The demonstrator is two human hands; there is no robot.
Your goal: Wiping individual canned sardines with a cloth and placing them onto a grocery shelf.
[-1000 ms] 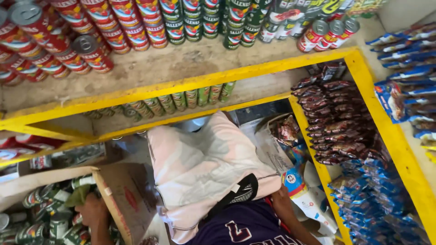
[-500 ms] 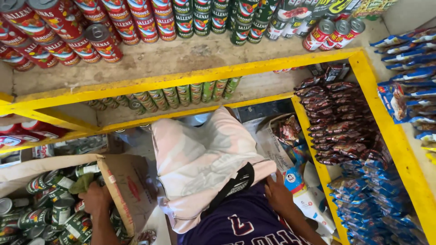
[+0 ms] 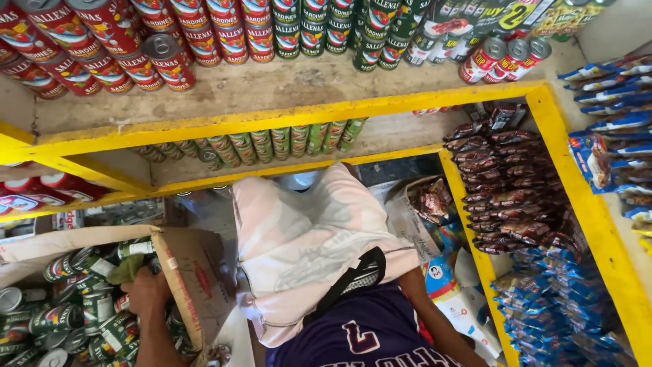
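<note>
While the left hand (image 3: 146,293) rests among green cans (image 3: 75,316) in a cardboard box (image 3: 193,282), grip unclear, right hand out of view.

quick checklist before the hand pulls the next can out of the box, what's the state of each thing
1. Left hand inside the cardboard box, down among the cans: ok.
2. Grip closed on one can: cannot tell, the fingers are hidden among the cans.
3. Right hand in view and free: cannot tell, only the forearm shows at the bottom edge.
4. Box flap open, out of the hand's path: ok, it stands up beside the wrist.
5. Bare space on the top shelf in front of the stacked red cans: ok.
6. Pale cloth bag clear of the box: ok, it hangs at the chest, to the right of the flap.
</note>
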